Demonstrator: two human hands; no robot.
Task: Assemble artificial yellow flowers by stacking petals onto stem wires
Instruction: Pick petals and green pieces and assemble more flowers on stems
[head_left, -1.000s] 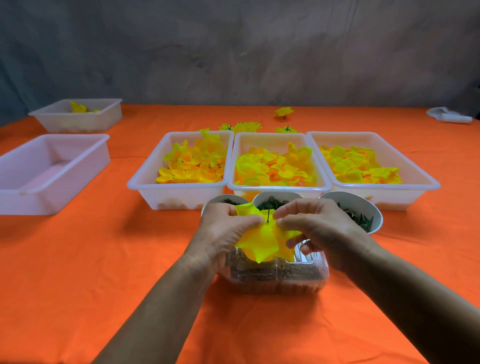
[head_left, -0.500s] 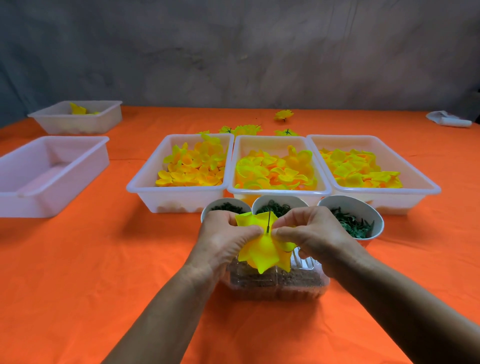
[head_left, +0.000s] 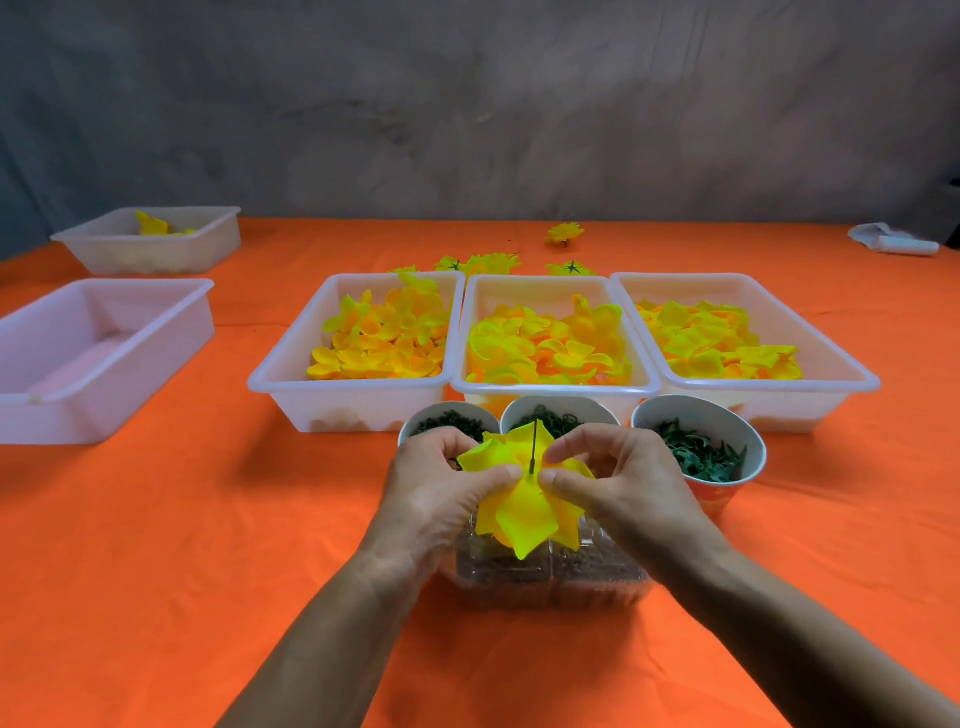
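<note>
Yellow fabric petals (head_left: 521, 512) sit bunched between both hands over the middle of the bench, threaded on a thin dark stem wire (head_left: 534, 448) whose free end sticks up and slightly away from the person. The left hand (head_left: 441, 499) pinches the petals from the left with thumb and fingers curled onto the fabric, and the right hand (head_left: 618, 486) pinches them from the right, its fingertips right at the wire's base. The wire's long axis runs nearly upright, so any further layer would, I judge, have to slide down along it toward the fingers; both hands are equally near it. Just beneath the hands lies a clear plastic box (head_left: 550, 577) of small dark parts. Beyond the knuckles stand three cups of green pieces (head_left: 698, 454), then three white trays of petals (head_left: 550, 351). Two more trays (head_left: 93, 358) rest well apart to the left on the orange bench (head_left: 182, 545). Compared with half a second ago, the petals have been pushed lower, baring more wire, and the right fingers have spread a little.
</note>
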